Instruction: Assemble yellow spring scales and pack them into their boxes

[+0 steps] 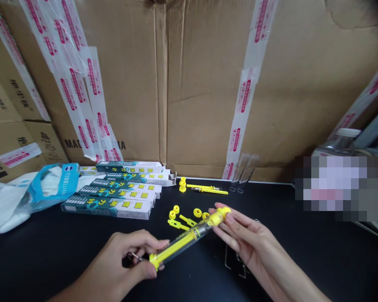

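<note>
Both hands hold a tubular spring scale, with a clear tube, a yellow inner strip and yellow end caps. It slants up to the right above the black table. The fingers of my left hand are closed round its lower cap, where a metal hook pokes out. My right hand pinches the upper yellow cap between thumb and fingers. Just behind the tube lie yellow flat strips and yellow rings. Bent metal wire hooks rest on the table beneath my right hand, partly hidden by it.
Several printed boxes are stacked at the back left, beside a blue-and-white plastic bag. Yellow rods with springs and clear tubes sit near the cardboard wall. A blurred-out object stands at the right.
</note>
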`<action>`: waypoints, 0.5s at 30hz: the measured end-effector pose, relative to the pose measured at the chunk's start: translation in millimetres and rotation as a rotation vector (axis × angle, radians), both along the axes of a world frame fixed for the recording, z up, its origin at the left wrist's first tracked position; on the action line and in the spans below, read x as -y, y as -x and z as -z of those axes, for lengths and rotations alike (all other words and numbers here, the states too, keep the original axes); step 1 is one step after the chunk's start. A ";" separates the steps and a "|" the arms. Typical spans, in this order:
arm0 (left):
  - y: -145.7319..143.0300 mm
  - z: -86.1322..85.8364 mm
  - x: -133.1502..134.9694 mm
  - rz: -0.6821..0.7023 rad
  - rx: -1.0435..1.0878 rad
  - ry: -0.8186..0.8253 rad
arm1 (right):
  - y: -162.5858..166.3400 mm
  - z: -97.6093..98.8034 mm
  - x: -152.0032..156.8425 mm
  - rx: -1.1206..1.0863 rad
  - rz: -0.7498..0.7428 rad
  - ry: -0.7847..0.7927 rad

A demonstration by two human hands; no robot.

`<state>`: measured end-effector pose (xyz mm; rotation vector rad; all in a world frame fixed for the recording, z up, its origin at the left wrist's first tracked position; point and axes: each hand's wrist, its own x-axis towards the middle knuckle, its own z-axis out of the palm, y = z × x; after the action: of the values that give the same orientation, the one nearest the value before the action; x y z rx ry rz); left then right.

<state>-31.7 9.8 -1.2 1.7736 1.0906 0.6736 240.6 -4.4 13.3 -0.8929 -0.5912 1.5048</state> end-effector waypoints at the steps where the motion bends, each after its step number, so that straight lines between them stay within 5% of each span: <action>1: 0.8 0.4 -0.5 -0.004 0.006 -0.021 | -0.4 0.7 -0.6 -0.005 0.000 -0.002; 15: 6.3 10.8 -9.4 -0.229 -0.067 -0.253 | -1.4 3.3 -1.0 0.043 -0.027 -0.034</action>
<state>-38.0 19.2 -12.0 1.9118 1.3150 0.9316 242.0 -3.4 10.0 -0.8957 -0.6609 1.4987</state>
